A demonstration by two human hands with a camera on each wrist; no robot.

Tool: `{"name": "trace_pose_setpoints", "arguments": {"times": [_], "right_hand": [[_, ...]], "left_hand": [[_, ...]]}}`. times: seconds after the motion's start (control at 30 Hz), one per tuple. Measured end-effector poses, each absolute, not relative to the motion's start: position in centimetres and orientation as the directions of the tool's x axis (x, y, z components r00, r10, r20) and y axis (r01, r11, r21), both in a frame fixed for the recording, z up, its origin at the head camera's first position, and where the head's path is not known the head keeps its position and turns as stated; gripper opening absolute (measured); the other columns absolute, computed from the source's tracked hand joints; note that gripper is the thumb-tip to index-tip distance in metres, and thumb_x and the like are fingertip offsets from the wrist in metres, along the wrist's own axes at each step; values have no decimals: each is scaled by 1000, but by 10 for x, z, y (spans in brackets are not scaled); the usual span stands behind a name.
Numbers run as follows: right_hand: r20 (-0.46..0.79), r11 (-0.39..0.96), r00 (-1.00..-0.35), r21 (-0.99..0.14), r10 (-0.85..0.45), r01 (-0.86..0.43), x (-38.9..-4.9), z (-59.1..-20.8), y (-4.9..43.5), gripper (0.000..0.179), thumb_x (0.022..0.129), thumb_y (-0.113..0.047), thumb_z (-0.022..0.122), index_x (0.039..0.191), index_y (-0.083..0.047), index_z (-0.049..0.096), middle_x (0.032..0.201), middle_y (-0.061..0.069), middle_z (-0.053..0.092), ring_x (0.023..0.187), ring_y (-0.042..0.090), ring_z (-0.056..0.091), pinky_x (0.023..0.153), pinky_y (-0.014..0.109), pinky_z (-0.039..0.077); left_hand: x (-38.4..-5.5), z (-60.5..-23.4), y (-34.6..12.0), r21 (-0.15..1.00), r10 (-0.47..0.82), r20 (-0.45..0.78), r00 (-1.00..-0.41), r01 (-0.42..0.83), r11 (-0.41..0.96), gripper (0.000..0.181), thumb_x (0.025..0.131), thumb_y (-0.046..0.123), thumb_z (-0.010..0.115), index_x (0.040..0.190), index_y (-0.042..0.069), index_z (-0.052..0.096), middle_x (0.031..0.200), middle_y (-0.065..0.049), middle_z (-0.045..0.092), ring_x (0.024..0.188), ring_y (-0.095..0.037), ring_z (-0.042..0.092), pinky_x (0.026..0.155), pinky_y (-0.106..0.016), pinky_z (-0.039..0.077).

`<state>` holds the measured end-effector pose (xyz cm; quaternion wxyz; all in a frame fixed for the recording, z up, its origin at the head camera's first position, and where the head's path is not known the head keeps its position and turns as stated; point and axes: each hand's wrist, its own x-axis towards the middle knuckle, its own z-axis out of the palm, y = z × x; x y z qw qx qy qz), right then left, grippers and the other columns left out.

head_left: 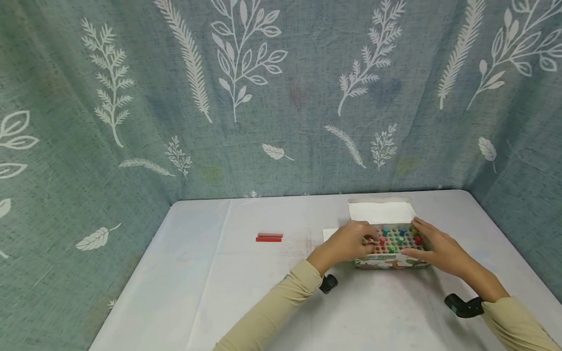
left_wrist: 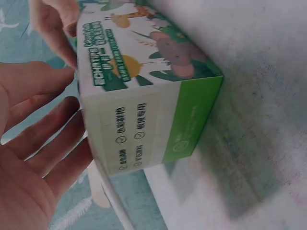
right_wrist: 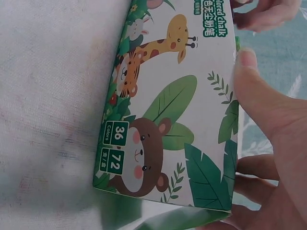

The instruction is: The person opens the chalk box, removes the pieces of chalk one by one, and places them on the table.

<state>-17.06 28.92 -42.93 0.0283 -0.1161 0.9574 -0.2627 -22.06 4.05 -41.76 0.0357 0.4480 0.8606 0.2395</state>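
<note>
An open box of colored chalk [head_left: 391, 263] stands on the table, its top a grid of holes with several chalk sticks poking up. My left hand [head_left: 351, 240] reaches over the box's left end, fingers bent down at the holes. A reddish bit shows by those fingertips; whether they pinch it is hidden. My right hand [head_left: 445, 251] holds the box's right end, the thumb [right_wrist: 248, 60] on the front top edge and the other fingers around the side. In the left wrist view, the left fingers [left_wrist: 62, 132] touch or nearly touch the box's end panel [left_wrist: 129, 134].
A pink chalk stick [head_left: 270, 235] and a red chalk stick [head_left: 269, 239] lie side by side left of the box. The white box lid [head_left: 381, 212] is folded back behind it. A leaf-patterned curtain [head_left: 281, 97] hangs beyond the white table [head_left: 246, 292].
</note>
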Motion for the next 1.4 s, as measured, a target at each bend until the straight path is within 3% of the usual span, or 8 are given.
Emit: {"name": "trace_pose_setpoints", "arguments": {"times": [0.37,0.73,1.1,1.4], "right_hand": [[24,841,-972,-498,-232,-213,-170,-431,288,95,83,-49,68,143,12,26,145,35,24,126,56,27,91,70,30],[25,841,-972,-496,-233,-215,-169,-432,291,95,83,-49,68,143,11,27,145,34,24,124,56,29,89,70,32],[42,836,-970,-498,-241,-230,-169,-433,291,94,83,-48,68,142,12,28,143,36,25,124,57,29,90,70,32],[41,829,-969,-510,-244,-230,-169,-432,291,94,84,-48,68,142,13,27,144,35,24,125,56,28,91,69,31]], "left_hand": [[-221,-425,52,219,830,114,-546,829,515,22,93,4,56,102,16,72,102,5,66,82,-1,59,62,-9,39],[-219,-427,50,269,831,172,-530,836,478,23,91,-2,56,94,14,72,99,3,64,67,1,45,56,-13,30],[-218,-425,48,350,821,191,-539,818,456,25,91,-5,54,103,10,71,108,0,65,71,0,47,60,-12,33],[-219,-425,49,389,809,203,-551,804,450,19,92,0,58,101,10,71,100,2,62,84,0,54,68,-5,41]]}}
